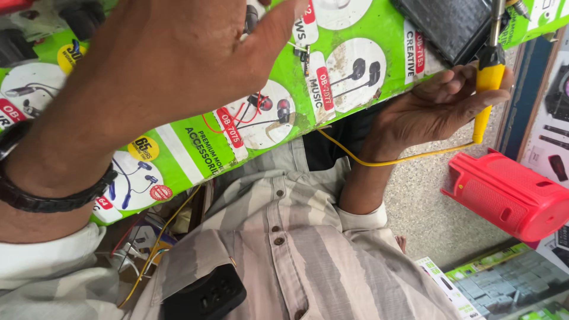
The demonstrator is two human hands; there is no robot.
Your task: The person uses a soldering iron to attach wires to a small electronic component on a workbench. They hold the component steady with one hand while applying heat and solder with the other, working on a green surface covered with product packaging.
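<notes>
My left hand [160,65] stretches over a green printed mat [195,148] on the bench, fingers extended and palm down, a black band on its wrist. I see nothing held in it; its palm is hidden. A small metal part [303,53] lies on the mat just past its thumb. My right hand [432,106] rests at the mat's right edge, palm up, closed on a soldering iron with a yellow handle [489,80]. The iron's metal shaft points up toward a black ribbed device [450,24]. Its yellow cord [403,159] loops under my wrist.
A red portable speaker [510,195] lies on the speckled floor at the right. Product boxes [504,284] sit at the bottom right. Loose coloured wires [142,249] hang under the bench at the left. A black object [207,293] sticks out of my striped shirt's pocket.
</notes>
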